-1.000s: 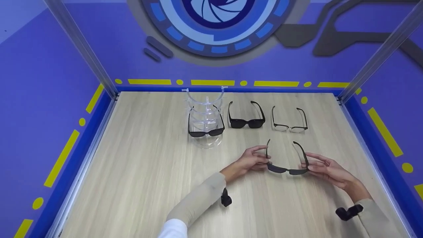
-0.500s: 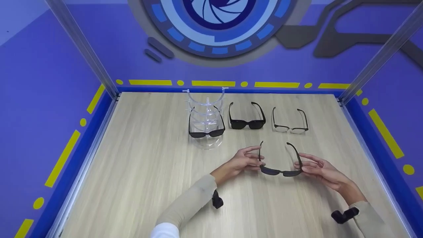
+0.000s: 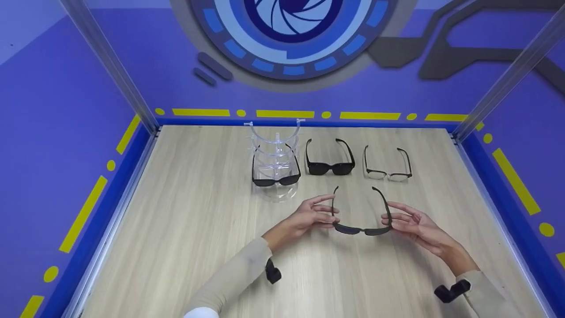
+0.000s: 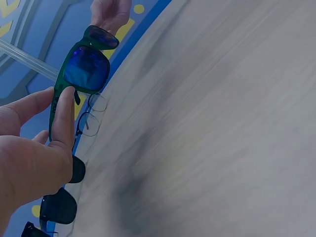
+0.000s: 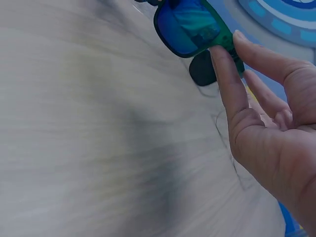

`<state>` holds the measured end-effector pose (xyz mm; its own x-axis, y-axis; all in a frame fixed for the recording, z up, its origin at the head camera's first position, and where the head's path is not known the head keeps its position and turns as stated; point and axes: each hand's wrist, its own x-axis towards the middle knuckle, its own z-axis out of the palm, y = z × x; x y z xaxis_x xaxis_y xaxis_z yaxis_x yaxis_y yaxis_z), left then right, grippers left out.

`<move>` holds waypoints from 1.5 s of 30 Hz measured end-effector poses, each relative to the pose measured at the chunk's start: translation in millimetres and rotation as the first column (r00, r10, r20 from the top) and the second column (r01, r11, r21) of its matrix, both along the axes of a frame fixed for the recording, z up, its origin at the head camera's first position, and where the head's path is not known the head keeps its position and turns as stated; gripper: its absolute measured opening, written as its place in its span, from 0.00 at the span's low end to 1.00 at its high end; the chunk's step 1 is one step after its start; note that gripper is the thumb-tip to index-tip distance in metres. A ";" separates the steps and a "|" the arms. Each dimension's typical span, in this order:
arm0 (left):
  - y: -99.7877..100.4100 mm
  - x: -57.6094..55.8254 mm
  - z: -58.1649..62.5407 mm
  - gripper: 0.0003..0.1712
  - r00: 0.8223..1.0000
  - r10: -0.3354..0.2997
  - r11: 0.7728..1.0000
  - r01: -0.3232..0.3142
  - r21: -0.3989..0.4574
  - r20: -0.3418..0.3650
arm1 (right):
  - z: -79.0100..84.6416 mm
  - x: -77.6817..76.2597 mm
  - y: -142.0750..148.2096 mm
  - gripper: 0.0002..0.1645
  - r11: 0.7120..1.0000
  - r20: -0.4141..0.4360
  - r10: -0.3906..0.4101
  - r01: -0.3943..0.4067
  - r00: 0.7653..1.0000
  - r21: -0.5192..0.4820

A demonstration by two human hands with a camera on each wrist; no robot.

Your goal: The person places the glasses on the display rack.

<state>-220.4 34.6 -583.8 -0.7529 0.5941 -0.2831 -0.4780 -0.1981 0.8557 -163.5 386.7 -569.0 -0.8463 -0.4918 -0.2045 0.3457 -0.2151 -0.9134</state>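
Both hands hold one pair of dark sunglasses (image 3: 375,231) over the front right half of the table, temples unfolded and pointing to the back. My left hand (image 3: 304,216) pinches the left temple near its hinge; my right hand (image 3: 419,227) pinches the right one the same way. In the left wrist view the sunglasses (image 4: 86,69) show blue mirrored lenses and a green-tinted frame. From the right wrist, the thumb lies at the frame's corner beside one lens (image 5: 185,27).
A clear display stand (image 3: 277,154) stands at the back, with black sunglasses (image 3: 265,182) low on it. To its right on the table (image 3: 185,221) lie chunky black sunglasses (image 3: 330,168) and clear-lens eyeglasses (image 3: 388,175). Blue walls (image 3: 44,132) close in the sides and back.
Both hands have carried the sunglasses leftward across the table, toward the area in front of the chunky black pair. The grip looks the same. Stand and other glasses have stayed put.
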 end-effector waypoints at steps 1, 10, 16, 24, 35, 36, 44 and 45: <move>-3.1 0.6 0.3 0.40 1.000 0.005 1.000 -0.005 -0.001 -0.003 | 0.6 -0.9 -3.0 0.36 1.000 0.001 -0.004 0.004 1.000 0.007; -25.7 5.4 0.0 0.41 0.999 0.038 0.999 -0.038 -0.020 -0.010 | -3.2 -7.3 -24.6 0.37 0.998 0.022 -0.029 0.027 0.999 0.063; -37.6 7.0 -2.5 0.41 0.999 0.041 0.999 -0.042 -0.025 -0.014 | -10.3 -8.3 -34.7 0.35 0.997 0.008 -0.034 0.033 0.999 0.069; -47.1 8.8 -3.1 0.42 0.999 0.049 0.998 -0.049 -0.028 -0.016 | -13.9 -9.7 -44.7 0.36 0.990 -0.001 -0.058 0.057 0.998 0.132; -55.8 8.4 2.9 0.44 0.999 0.041 0.999 -0.042 -0.033 -0.026 | -3.5 -8.0 -55.0 0.36 0.985 0.030 -0.095 0.090 0.995 0.144; -56.9 8.5 4.0 0.44 0.999 0.040 0.999 -0.041 -0.033 -0.027 | -2.1 -8.0 -55.8 0.36 0.987 0.031 -0.093 0.088 0.995 0.135; -69.9 10.5 12.0 0.43 0.996 0.068 0.997 -0.069 -0.029 -0.058 | 6.6 -12.7 -67.6 0.35 0.991 0.004 -0.076 0.075 0.997 0.110; -72.1 10.6 12.8 0.43 0.995 0.072 0.997 -0.074 -0.027 -0.063 | 6.9 -13.5 -69.6 0.35 0.991 0.003 -0.073 0.072 0.997 0.111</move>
<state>-209.8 -37.5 -571.1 -0.8106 0.5291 -0.2509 -0.4088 -0.2044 0.8894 -177.0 317.0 -562.1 -0.8771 -0.4035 -0.2606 0.3397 -0.1375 -0.9305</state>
